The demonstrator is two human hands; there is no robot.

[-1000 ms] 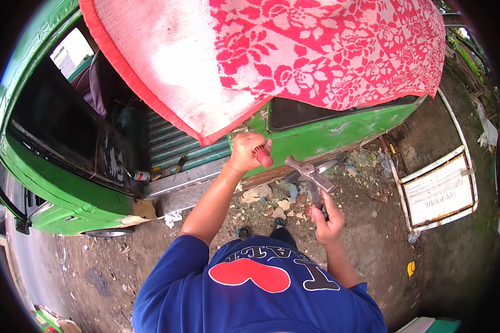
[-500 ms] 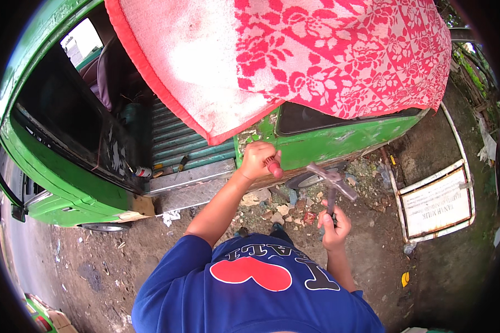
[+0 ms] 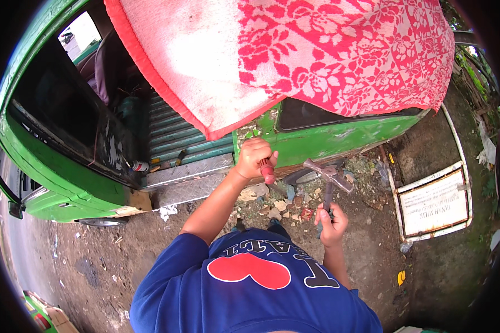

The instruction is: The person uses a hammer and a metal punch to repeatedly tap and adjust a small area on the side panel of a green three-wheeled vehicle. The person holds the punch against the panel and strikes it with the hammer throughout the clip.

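My left hand (image 3: pixel 254 157) is closed around a red-handled tool (image 3: pixel 268 173), held against the green van's (image 3: pixel 328 141) side beside the open doorway. The handle's end points back toward me; its working end is hidden by the hand and the body panel, so I cannot tell its exact kind. To the right, my right hand (image 3: pixel 332 223) grips a hammer (image 3: pixel 329 183) by its dark handle, head up. The hammer head stands apart from the red handle, off to its right. Peeling paint and small holes show on the panel just above my left hand.
A red and white floral blanket (image 3: pixel 339 61) drapes over the van roof. Inside the doorway lie a ridged teal floor (image 3: pixel 178 133) and a small can (image 3: pixel 140 166). Rubble (image 3: pixel 283 205) covers ground below the sill. At right stands a rusty white framed sign (image 3: pixel 432 205).
Both hands and their tools have shifted slightly left in view, along with the scene. The red handle now tilts more downward. The hammer remains raised in my right hand.
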